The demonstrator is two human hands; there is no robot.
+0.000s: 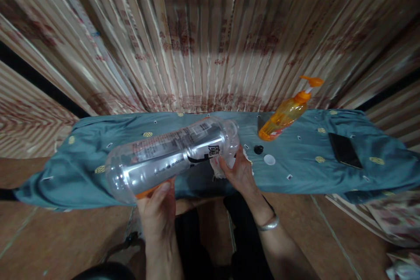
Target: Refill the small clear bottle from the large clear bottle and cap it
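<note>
A large clear plastic bottle (170, 155) with a silver label lies tilted across my hands, its open-looking neck up to the right. My left hand (159, 197) is closed around its lower end from beneath, near an orange strip on the label. At the neck end, my right hand (241, 170) is closed on a crumpled white cloth or tissue (218, 169), held against the bottle's shoulder. Some of its fingers are hidden. Just right of this hand lie a small black cap (258, 149) and a round white disc (269, 159).
A teal patterned cloth (305, 175) covers the narrow table. An orange pump bottle (284, 116) stands at the back right, and a dark phone (345, 151) lies farther right. A pleated striped curtain (203, 43) hangs directly behind the table.
</note>
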